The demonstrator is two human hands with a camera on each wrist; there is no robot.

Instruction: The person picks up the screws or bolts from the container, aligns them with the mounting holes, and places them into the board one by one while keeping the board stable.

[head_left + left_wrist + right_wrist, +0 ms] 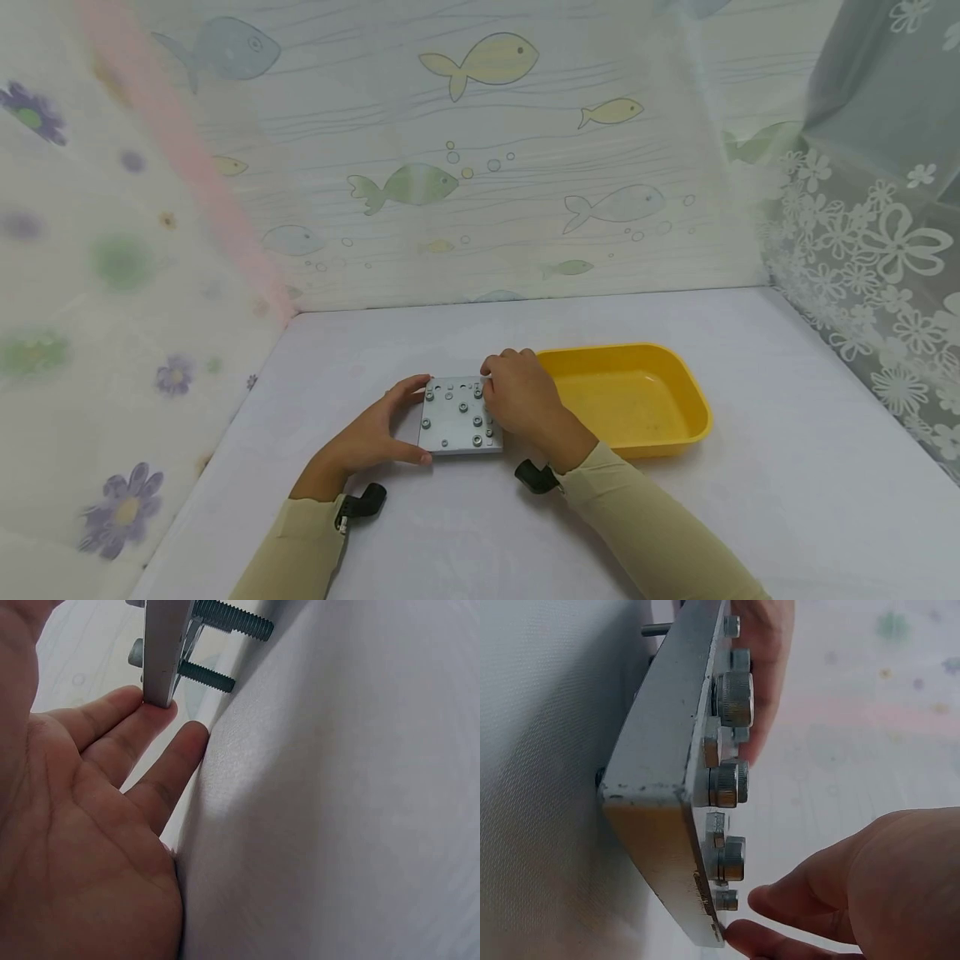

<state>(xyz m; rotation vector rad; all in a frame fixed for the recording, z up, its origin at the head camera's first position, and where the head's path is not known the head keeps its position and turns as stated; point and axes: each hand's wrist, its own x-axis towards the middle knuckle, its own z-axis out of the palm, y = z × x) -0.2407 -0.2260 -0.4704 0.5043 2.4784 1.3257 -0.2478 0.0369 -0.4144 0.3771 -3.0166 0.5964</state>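
Head view is showing a square metal plate (461,415) sitting flat on the white table (675,517), directly between the two hands, with neither hand nearer than the other. The left hand (372,435) is bracing the plate's left edge, thumb at the near corner and fingers at the far corner; in the left wrist view its straight fingertips (154,705) are touching the plate's thin edge, not curling round it. The right hand (519,396) is lying over the plate's right edge, its curled fingers reaching to the far right corner, where bolts (727,784) are standing up through the plate. Whether those fingers are pinching a bolt, I cannot tell. A yellow tray (693,392) is sitting just beside the right hand.
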